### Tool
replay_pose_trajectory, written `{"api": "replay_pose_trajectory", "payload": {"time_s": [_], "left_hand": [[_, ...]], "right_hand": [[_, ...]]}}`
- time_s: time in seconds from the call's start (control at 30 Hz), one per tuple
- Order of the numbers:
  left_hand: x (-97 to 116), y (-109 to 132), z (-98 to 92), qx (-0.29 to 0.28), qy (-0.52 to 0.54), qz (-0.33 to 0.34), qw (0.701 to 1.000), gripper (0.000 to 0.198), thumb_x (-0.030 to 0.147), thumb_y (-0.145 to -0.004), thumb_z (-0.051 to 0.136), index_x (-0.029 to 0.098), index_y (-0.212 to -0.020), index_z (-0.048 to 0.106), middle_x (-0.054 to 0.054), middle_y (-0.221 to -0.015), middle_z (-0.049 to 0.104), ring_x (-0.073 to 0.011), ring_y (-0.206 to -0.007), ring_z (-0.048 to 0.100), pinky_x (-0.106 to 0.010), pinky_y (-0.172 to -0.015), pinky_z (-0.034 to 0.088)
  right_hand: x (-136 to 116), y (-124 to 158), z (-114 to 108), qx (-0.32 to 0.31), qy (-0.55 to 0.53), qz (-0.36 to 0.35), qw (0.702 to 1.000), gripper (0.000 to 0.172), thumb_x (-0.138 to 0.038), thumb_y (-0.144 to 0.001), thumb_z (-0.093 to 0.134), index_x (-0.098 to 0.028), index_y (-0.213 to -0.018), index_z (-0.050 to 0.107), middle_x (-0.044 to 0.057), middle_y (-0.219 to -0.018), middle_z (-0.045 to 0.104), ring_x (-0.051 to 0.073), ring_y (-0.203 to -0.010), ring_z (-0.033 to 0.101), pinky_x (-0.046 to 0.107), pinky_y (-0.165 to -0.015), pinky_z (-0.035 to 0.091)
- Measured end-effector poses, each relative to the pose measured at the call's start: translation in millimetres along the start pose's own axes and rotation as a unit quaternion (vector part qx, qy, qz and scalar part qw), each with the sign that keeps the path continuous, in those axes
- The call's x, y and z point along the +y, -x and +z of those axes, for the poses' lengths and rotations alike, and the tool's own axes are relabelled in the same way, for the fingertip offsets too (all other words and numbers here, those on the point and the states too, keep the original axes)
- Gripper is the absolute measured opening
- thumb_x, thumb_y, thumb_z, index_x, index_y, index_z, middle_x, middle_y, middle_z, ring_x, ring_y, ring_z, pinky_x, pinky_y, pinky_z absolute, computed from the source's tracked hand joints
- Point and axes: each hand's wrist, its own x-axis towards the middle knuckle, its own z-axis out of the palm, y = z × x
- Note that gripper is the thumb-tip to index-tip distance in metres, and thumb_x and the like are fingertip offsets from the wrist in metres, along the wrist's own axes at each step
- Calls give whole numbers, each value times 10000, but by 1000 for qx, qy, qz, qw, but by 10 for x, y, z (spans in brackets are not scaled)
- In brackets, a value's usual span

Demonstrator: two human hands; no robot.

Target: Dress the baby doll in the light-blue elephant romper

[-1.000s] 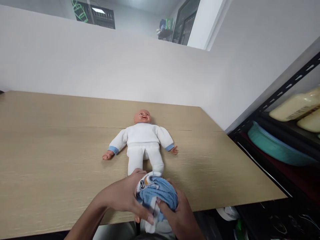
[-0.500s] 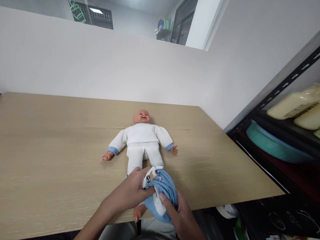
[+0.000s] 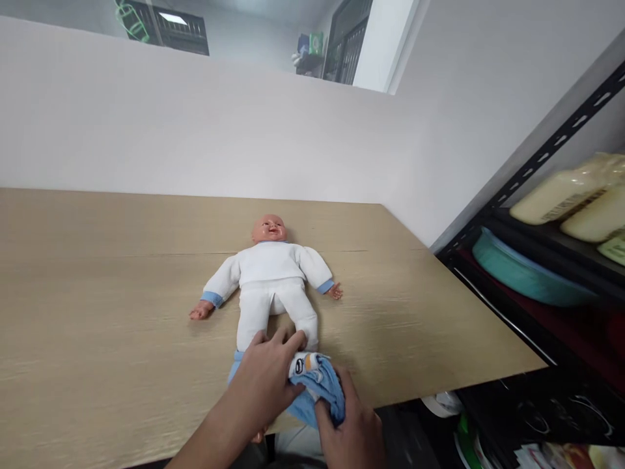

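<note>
A baby doll [image 3: 267, 281] in a white suit with blue cuffs lies face up on the wooden table [image 3: 97, 293], its feet toward me. My left hand [image 3: 266, 381] and my right hand [image 3: 349, 423] both grip a bunched blue and white garment [image 3: 315, 387] at the doll's feet near the table's front edge. The left fingers curl over the garment's white printed edge, touching the doll's lower legs. The right fingers pinch the blue cloth from below. The doll's feet are mostly hidden by my hands and the cloth.
A white partition wall [image 3: 195, 130] runs behind the table. A black metal shelf rack [image 3: 537, 189] stands at the right, holding a teal basin [image 3: 527, 273] and cream-coloured packs [image 3: 561, 195]. Clutter lies on the floor at the lower right.
The bunched garment has moved up from the table edge toward the doll's legs. My left hand slid forward over the doll's ankles. The view has drifted right and slightly down.
</note>
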Motion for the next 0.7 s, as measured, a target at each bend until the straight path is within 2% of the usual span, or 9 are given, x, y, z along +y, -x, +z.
{"api": "replay_pose_trajectory", "payload": {"time_s": [0.07,0.17,0.23,0.37,0.4,0.47,0.57,0.63,0.7], "left_hand": [[-25,-14,41,11,-7,3,1000,462,194,-801,644,250,-1254,573,-101,-1296,688,-368,-1132,679,-485,-945,477],[-67,-78,72,0,-7,-3,1000,479,167,-814,613,230,-1280,521,-97,-1272,717,-355,-1135,689,-483,-960,465],[-97,-150,74,-5,-15,-22,1000,466,154,-817,596,204,-1270,496,-112,-1245,741,-359,-1135,695,-475,-963,458],[-182,-312,54,22,-13,-51,998,522,128,-810,576,155,-1310,426,-157,-1259,743,-369,-1193,685,-458,-984,442],[-210,-344,43,31,-1,-47,998,549,128,-816,570,150,-1338,401,-161,-1269,741,-367,-1215,678,-456,-990,437],[-273,-388,19,51,33,-32,998,599,130,-823,559,151,-1388,362,-154,-1286,736,-360,-1222,676,-455,-1000,432],[-369,-401,-21,75,86,-29,993,615,122,-809,557,193,-1399,401,-115,-1307,730,-341,-1141,692,-444,-984,449],[-426,-383,-46,79,128,-38,988,610,107,-780,577,223,-1368,464,-93,-1313,731,-329,-1114,684,-427,-956,472],[-477,-355,-75,77,187,-36,979,609,99,-767,598,227,-1355,503,-90,-1316,728,-316,-1153,665,-407,-954,490]], "right_hand": [[17,-53,14,13,25,-13,1000,452,-215,-833,625,-265,-1278,688,106,-1182,785,290,-953,806,315,-689,648],[-26,-216,17,17,37,-11,999,446,-214,-845,606,-264,-1281,682,138,-1290,710,293,-992,788,323,-670,628],[-78,-370,-3,10,29,6,999,430,-217,-858,599,-253,-1282,659,133,-1272,704,283,-952,783,333,-671,609],[-165,-645,-40,11,-2,37,999,521,-212,-861,623,-192,-1376,549,109,-1126,766,281,-938,771,330,-701,570],[-181,-689,-38,10,5,27,1000,493,-209,-861,627,-189,-1351,570,107,-1089,778,283,-923,770,328,-703,560],[-212,-749,-18,1,33,-5,999,331,-205,-863,625,-190,-1191,664,113,-995,788,293,-863,763,338,-704,544],[-249,-798,25,-27,42,-37,998,145,-186,-844,612,-197,-949,711,102,-846,764,300,-782,739,351,-683,527],[-254,-819,48,-57,-8,-49,997,143,-143,-815,585,-210,-862,703,75,-817,736,276,-767,724,340,-695,530],[-234,-823,74,-92,-85,-60,990,221,-102,-785,556,-215,-887,716,59,-864,732,249,-805,724,323,-744,546]]}}
